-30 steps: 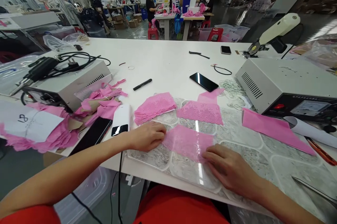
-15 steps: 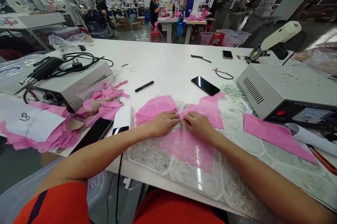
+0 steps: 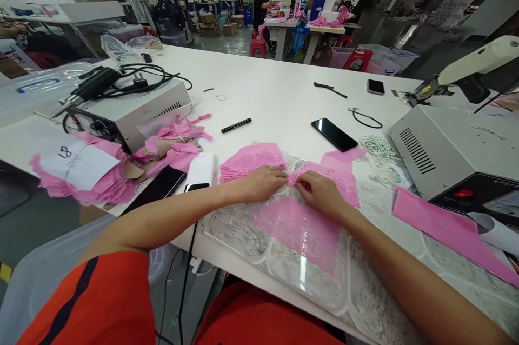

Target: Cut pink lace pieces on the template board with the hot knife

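My left hand (image 3: 265,183) has its fingers pressed together, their tips on the inner end of a pink lace piece (image 3: 343,180). Close beside it, my right hand (image 3: 321,192) is closed in a pinch on the same end of that lace. Partly behind my left hand lies a stack of pink lace pieces (image 3: 251,159). Below both hands, another pink lace panel (image 3: 300,226) shows through or on a clear plastic template (image 3: 247,234) with rounded edges. My fingers hide exactly how the lace edge is gripped.
A black phone (image 3: 334,134), a pen (image 3: 236,125) and tangled pale cord (image 3: 381,150) lie beyond the lace. Grey machine boxes (image 3: 454,145) flank the work. At left are a bundle marked 18 (image 3: 79,164), pink scraps (image 3: 178,142) and another phone (image 3: 156,189).
The camera view has turned left, so the table things sit farther right in the picture. Both hands stay at the lace end; my right hand's fingers have shifted slightly away from my left hand.
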Motion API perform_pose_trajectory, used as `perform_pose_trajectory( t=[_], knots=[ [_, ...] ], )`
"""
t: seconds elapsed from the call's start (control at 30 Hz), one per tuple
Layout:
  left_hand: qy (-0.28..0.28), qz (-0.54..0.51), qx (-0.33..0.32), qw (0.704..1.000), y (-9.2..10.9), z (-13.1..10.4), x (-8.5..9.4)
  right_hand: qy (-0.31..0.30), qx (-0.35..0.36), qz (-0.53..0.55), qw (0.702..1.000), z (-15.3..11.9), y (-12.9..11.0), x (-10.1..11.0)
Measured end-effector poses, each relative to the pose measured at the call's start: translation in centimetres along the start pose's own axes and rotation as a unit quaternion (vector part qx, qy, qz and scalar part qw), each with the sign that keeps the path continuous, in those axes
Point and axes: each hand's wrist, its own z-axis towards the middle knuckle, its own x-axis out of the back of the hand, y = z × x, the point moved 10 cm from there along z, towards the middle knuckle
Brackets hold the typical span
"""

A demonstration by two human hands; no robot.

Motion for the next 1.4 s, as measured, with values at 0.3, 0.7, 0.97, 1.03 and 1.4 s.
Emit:
perform_pose_trajectory(
  t=[0.3, 0.7, 0.97, 1.03, 1.4],
  knots=[
    [0.000, -0.023, 0.070, 0.997, -0.8, 1.2, 0.5, -0.041, -0.051, 0.117, 0.991, 0.6, 1.6, 0.3],
    [0.028, -0.061, 0.167, 0.984, -2.0, 4.2, 0.8, -0.055, -0.108, 0.238, 0.964, 0.5, 2.1, 0.3],
    [0.026, -0.090, 0.187, 0.978, -2.2, 4.7, 0.9, -0.045, -0.142, 0.302, 0.941, 0.4, 3.1, -0.1],
    [0.026, -0.093, 0.199, 0.975, -2.4, 4.9, 0.9, -0.041, -0.148, 0.312, 0.938, 0.3, 3.2, 0.0],
    [0.024, -0.075, 0.223, 0.972, -2.4, 4.5, 0.8, 0.007, -0.166, 0.365, 0.916, 0.0, 4.4, 0.1]
  ],
)
